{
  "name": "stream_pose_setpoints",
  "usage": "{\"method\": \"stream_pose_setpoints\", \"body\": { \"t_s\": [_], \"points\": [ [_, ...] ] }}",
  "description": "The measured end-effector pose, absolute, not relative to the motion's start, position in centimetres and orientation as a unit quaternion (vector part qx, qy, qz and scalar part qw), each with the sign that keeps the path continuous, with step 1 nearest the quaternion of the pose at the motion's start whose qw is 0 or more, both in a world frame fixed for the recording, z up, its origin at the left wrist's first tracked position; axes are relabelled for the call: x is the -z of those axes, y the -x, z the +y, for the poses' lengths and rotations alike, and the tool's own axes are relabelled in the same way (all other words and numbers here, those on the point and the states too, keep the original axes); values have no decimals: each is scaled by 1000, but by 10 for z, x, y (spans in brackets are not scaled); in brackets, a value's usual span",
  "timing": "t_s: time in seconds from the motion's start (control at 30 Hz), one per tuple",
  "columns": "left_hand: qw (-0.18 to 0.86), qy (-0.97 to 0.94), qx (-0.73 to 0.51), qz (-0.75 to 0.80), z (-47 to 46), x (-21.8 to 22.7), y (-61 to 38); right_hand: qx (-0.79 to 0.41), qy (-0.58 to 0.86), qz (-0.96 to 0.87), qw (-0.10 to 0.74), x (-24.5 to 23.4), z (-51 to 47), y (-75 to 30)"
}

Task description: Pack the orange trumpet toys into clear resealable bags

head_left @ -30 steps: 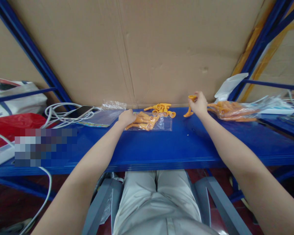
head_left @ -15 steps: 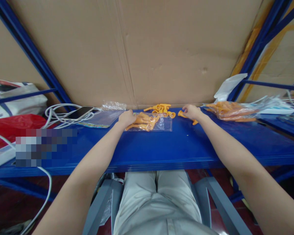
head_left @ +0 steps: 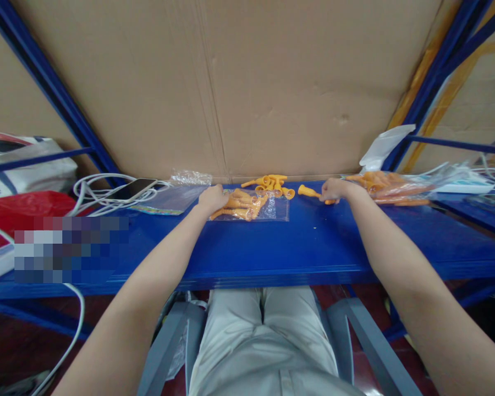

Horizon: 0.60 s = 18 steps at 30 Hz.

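Grip looks firm: the right hand (head_left: 334, 190) has its fingers pinched on an orange plastic piece (head_left: 307, 191), low over the blue shelf (head_left: 272, 247) just right of the loose pile (head_left: 272, 184). The left hand (head_left: 212, 198) curls shut on the end of the part-filled clear bag (head_left: 277, 209). Bagging likely goes best with that end pinned and the piece fed lengthwise.

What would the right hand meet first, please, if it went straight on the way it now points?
The right hand, holding an orange piece, points left along the blue shelf; it would probably meet the loose pile of orange pieces first, behind the clear bag, though depth is unclear.
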<state>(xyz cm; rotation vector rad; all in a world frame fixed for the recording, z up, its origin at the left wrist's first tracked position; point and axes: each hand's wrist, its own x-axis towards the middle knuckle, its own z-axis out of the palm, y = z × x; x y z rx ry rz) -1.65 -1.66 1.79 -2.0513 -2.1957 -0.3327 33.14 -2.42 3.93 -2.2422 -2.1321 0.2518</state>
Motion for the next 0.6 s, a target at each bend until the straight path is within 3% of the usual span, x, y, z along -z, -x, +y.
{"method": "stream_pose_setpoints", "body": {
  "t_s": [0.13,0.27,0.6],
  "points": [
    [62,679,113,-723,-16,-18,16,-82,669,-734,83,-52,-33,-326],
    [62,677,116,-724,-16,-17,17,-108,601,-788,78,-59,-43,-310],
    [5,691,157,-706,-12,-17,19,-166,494,-834,178,-40,-46,-264]
  ]
}}
